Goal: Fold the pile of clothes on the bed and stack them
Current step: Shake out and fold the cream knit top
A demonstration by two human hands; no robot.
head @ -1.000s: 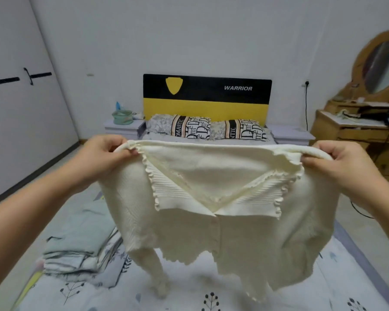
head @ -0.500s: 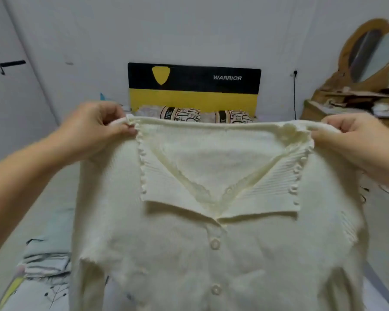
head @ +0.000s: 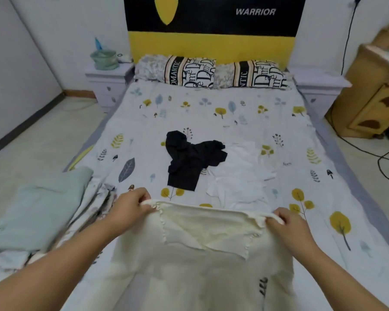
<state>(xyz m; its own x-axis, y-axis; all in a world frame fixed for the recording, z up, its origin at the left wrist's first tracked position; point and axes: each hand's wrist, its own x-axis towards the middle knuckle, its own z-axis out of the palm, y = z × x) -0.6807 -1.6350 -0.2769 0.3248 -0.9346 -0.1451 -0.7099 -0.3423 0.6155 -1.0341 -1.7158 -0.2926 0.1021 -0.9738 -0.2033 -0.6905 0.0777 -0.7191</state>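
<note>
Change vs. earlier frames: the cream knit cardigan (head: 202,261), held up in the air in front of the headboard half a second ago, is now lowered onto the near end of the bed (head: 245,122), collar side up, spread flat between the arms. View has tilted down; the mattress surface, blocked by the garment before, is now exposed.

Left hand (head: 130,209): fingers curled, pinching the cardigan's left shoulder edge. Right hand (head: 288,225): fingers curled, pinching the right shoulder edge. Same grip points as earlier.

Remaining pile at mid-bed: a crumpled black garment (head: 189,164), partly overlapping a rumpled white garment (head: 238,176) to its right. Stack of folded clothes (head: 38,212) sits at the bed's left edge, pale green item on top, just beside the left forearm.

Legible text: "WARRIOR" in white on the black band of the headboard (head: 211,37), with a yellow shield emblem to its left. Pillows (head: 211,71) carry large black lettering; "OMANTIC" reads on the left one, "NTIC" on the right, rest not decipherable.

Occlusions: cardigan hem and sleeves run out of frame at the bottom. Stack's lower layers are blurred; count not determinable. White garment's outline is hard to separate from the pale sheet. Dresser (head: 373,93) at right is cut off by the frame edge.
</note>
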